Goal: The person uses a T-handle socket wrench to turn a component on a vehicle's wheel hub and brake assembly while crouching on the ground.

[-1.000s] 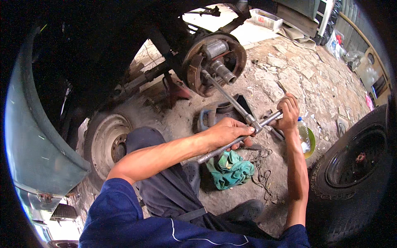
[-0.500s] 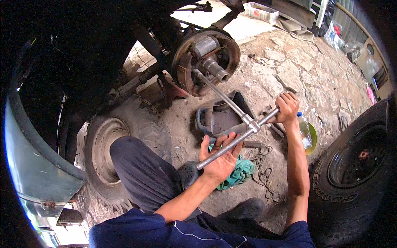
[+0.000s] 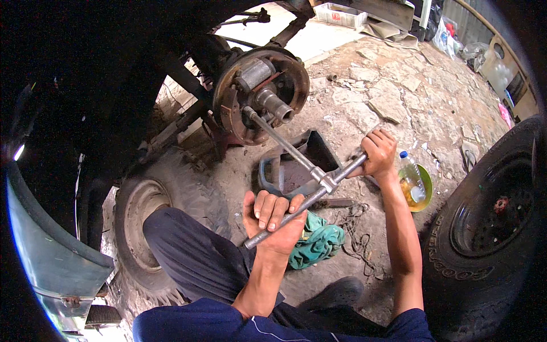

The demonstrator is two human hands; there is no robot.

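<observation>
Since half a second ago, the left hand (image 3: pixel 276 219) has bent its fingers, which were spread out before, and more of the wheel scene now sits toward the left of the frame. Those fingers curl over the low end of the T-shaped wrench (image 3: pixel 326 179); I cannot tell if they squeeze it. The right hand (image 3: pixel 378 154) is wrapped tight around the other end of its crossbar. The wrench is in the middle of the frame, its long stem reaching up-left to the rusty wheel hub (image 3: pixel 298 85).

Under the stem is a black tub (image 3: pixel 327 151) with something dark in it. Just below lies a green cloth (image 3: pixel 319 245). Right of the middle, a green bowl (image 3: pixel 428 196) holds a clear bottle (image 3: pixel 411 174) with a blue cap and something yellow. At the right edge, a big tire (image 3: pixel 456 253) has raised letters on its side. Near the top, a white crate (image 3: pixel 341 16) has a small red label.
</observation>
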